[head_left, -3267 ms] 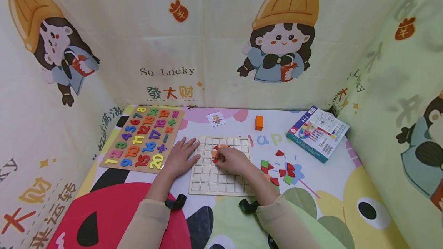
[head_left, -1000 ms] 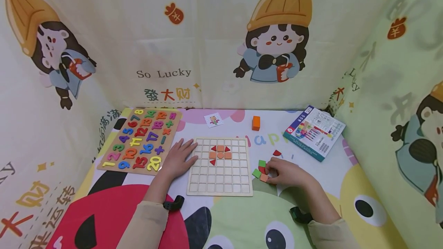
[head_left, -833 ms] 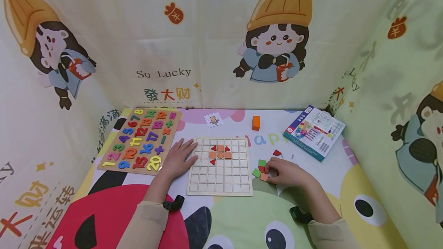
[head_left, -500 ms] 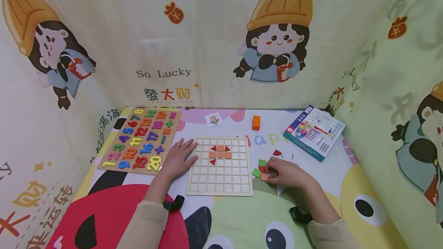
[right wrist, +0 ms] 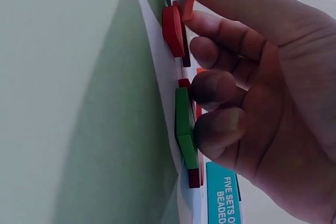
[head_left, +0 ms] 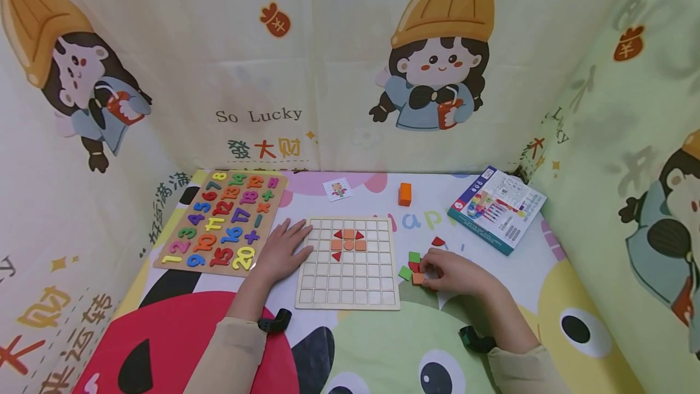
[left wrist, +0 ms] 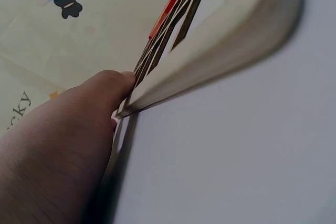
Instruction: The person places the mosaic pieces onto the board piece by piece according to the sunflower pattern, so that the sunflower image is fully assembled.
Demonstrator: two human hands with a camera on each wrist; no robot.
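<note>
A: What's closest, and how does it lie?

B: An orange tile point(head_left: 418, 279), pinched between thumb and forefinger of the right hand point(head_left: 456, 272). It's square, sides about equal, running roughly 12-to-6 and 3-to-9; the right wrist view catches it nearly edge-on.

A: And around it?

B: One green tile point(head_left: 404, 273), turned askew, near its 10 o'clock; a red piece point(head_left: 414, 267) and another green tile towards 12.

A: The grid board point(head_left: 348, 273)?

B: At the tile's 9 o'clock, squared up to the person. The left hand point(head_left: 281, 251) rests at its 9 o'clock edge, fingers spread and relaxed, thumb touching the rim.

A: What's in its cells?

B: Nearest, a red wedge point(head_left: 336, 256); next row, a round orange piece point(head_left: 348, 246) between two orange squares point(head_left: 360, 245); beyond, an orange square between two red wedges.

A: Farther off?

B: From the grid board: a number board point(head_left: 228, 224) at 10 o'clock, filled with coloured numerals and signs; a box point(head_left: 497, 210) at 2, contents hidden; an orange block point(head_left: 404, 194) at 1; a picture card point(head_left: 338, 189) at 12.
</note>
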